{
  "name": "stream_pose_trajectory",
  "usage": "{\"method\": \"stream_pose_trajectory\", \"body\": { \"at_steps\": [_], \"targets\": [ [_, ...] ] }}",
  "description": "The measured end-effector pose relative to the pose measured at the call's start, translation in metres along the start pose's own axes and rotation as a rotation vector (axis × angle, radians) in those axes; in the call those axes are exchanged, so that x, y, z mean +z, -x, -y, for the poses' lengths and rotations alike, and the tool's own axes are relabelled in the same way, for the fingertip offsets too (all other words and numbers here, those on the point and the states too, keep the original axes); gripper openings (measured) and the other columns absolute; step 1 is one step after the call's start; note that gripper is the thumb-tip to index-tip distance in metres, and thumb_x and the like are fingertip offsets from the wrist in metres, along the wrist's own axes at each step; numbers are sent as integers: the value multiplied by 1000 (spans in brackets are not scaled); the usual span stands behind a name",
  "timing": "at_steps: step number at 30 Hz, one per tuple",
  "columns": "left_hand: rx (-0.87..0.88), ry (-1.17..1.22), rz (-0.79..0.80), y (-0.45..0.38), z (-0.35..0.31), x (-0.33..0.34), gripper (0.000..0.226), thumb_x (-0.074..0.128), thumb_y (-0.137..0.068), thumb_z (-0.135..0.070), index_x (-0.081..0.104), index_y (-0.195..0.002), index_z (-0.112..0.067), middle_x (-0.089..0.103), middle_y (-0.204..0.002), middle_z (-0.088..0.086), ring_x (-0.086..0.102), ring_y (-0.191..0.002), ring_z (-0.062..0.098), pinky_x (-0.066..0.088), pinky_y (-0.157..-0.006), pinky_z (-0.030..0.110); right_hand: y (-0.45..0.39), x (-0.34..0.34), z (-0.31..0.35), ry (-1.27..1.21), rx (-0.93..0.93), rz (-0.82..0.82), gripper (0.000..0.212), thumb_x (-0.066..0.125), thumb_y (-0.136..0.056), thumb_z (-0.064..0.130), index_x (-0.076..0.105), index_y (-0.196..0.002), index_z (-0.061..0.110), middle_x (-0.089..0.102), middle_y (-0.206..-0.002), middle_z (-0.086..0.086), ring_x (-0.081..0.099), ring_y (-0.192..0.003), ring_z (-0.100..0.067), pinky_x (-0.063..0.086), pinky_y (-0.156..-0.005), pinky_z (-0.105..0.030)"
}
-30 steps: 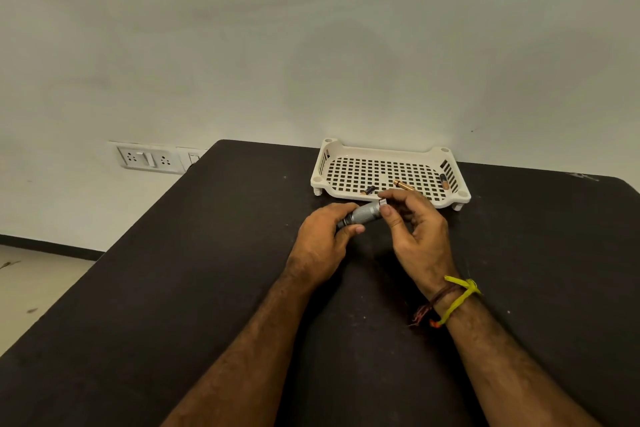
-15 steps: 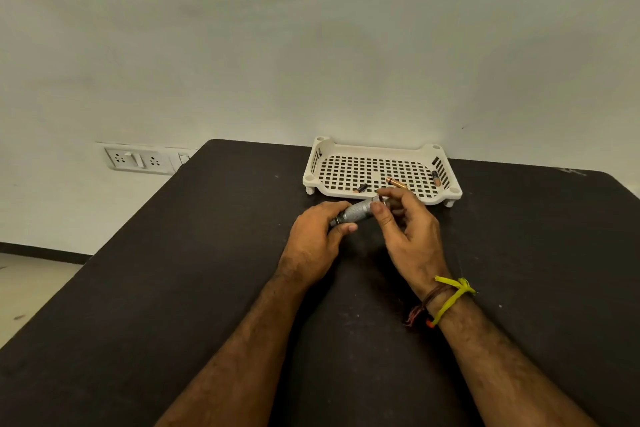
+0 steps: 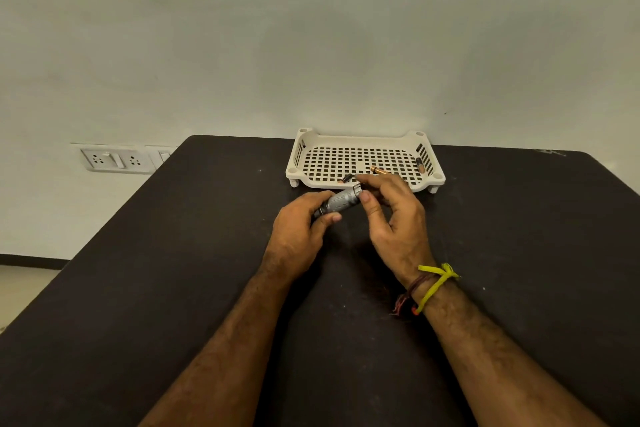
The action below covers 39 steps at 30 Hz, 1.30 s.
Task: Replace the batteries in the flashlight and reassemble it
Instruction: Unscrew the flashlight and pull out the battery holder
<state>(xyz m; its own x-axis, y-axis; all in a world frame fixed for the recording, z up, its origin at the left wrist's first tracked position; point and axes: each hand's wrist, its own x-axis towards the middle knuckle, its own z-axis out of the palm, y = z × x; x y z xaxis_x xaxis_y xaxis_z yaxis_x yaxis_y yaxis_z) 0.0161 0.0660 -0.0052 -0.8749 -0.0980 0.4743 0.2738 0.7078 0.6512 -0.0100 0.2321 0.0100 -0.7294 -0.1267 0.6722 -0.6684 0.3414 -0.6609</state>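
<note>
Dark worktop (image 3: 156, 288) against pale wall; left hand (image 3: 298, 236) grips flashlight (image 3: 341, 202), right hand (image 3: 394, 218) pinches its end.

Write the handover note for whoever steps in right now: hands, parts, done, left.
Left hand grips the flashlight by its dark end, above the table.
Right hand pinches its other end with thumb and fingers.
Three batteries lie in the white tray behind.
Done: cannot tell whether cells are inside.
Left: check the cells, close and tighten the flashlight.
</note>
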Motion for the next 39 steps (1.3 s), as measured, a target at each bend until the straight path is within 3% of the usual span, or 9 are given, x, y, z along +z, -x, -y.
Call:
{"method": "stream_pose_trajectory", "body": {
  "at_steps": [5, 10, 13, 19, 23, 27, 31, 35, 39],
  "targets": [
    [8, -11, -10, 1, -1, 0, 37, 74, -86, -21, 68, -123, -17, 71, -115, -5, 54, -100, -5, 36, -89, 2, -1, 1, 1, -23, 47, 2, 21, 67, -93, 8, 70, -114, 9, 69, -107, 0, 65, -99, -10, 56, -88, -31],
    [4, -5, -14, 0, 2, 0, 38, 74, -86, -22, 67, -123, -19, 67, -112, -14, 52, -101, -10, 37, -89, 5, 4, 7, 8, -28, 93, -40, 23, 67, -95, 16, 68, -117, 12, 66, -109, 8, 62, -98, -4, 53, -87, -20],
    [-8, -26, 6, 0, 1, 0, 38, 74, -86, -24, 67, -124, -21, 71, -115, -7, 59, -103, 1, 43, -92, 19, 2, 3, 5, -18, 63, -26, 21, 66, -94, 9, 71, -114, 9, 67, -104, 3, 63, -96, -7, 56, -87, -31],
    [10, -11, 6, -1, 2, 1, 37, 75, -85, -23, 68, -122, -20, 72, -114, -5, 62, -103, 7, 44, -91, 20, 4, 5, 7, 10, 86, -88, 24, 72, -91, 23, 70, -112, 11, 66, -102, 5, 63, -93, -8, 55, -84, -29],
    [12, -26, -12, -1, 1, 1, 37, 75, -85, -21, 68, -121, -19, 72, -114, -3, 60, -100, 6, 45, -93, 27, 3, 3, 4, 4, 10, -45, 22, 67, -93, 11, 71, -115, 8, 67, -107, 1, 60, -100, 0, 53, -89, -22],
    [31, -30, 7, 0, -1, -1, 35, 74, -85, -21, 69, -120, -19, 72, -113, -4, 63, -101, 10, 49, -97, 38, 4, 6, 4, -1, 87, -76, 20, 69, -93, 27, 68, -109, 14, 65, -101, 6, 62, -90, -4, 52, -79, -20],
    [22, -35, 0, 0, -3, -1, 35, 74, -85, -20, 69, -120, -17, 73, -113, -2, 65, -102, 16, 50, -96, 42, 3, 2, -1, -18, 24, -18, 21, 69, -92, 10, 71, -112, 8, 65, -103, 4, 62, -95, -8, 54, -85, -28],
    [27, -21, -6, 2, -4, -1, 35, 75, -85, -19, 69, -119, -15, 73, -112, -1, 65, -102, 16, 50, -98, 45, 4, 5, 3, -29, 115, -22, 24, 72, -91, 22, 68, -111, 11, 68, -105, 4, 64, -94, -8, 55, -83, -27],
    [0, -31, -7, 1, -5, -2, 36, 74, -85, -19, 68, -121, -15, 72, -114, 1, 65, -105, 18, 49, -99, 49, 2, 2, 0, -26, 39, 11, 25, 69, -92, 10, 69, -116, 7, 67, -108, 2, 62, -100, -9, 55, -86, -31]
  ]
}}
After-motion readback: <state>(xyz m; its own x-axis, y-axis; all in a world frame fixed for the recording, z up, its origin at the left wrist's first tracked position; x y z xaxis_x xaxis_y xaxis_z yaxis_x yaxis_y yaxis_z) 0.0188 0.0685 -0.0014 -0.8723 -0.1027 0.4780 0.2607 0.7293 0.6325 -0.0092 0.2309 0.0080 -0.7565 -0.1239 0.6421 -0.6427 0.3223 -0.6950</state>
